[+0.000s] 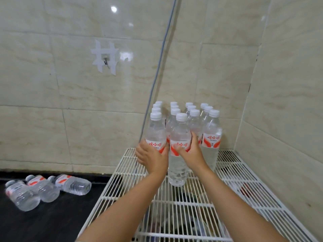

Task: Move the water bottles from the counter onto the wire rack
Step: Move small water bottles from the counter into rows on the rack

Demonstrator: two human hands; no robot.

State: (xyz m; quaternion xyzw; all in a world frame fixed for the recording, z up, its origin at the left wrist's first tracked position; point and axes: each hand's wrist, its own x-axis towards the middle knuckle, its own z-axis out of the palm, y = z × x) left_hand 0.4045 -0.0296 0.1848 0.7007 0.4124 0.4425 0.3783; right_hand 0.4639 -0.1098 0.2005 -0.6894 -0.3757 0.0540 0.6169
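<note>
Here, left grip (pixel 150 157) curled round clear ribbed bottle (pixel 155 131), right grip (pixel 189 151) round another (pixel 180 137), white wire rack (pixel 236 180).

Bottle labels (pixel 212 138): red Chinese chars "娃哈哈" on white w/ red swoosh; smaller print below illegible. No other legible txt.

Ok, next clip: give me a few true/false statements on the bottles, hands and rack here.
1. Each hand grips an upright clear plastic water bottle: left hand, right hand. True.
2. Three clear bottles lie on their sides on the dark counter. True.
3. The white wire rack holds no bottles. False: a cluster stands at its back.
4. The standing bottles have blue caps. False: white caps.
</note>
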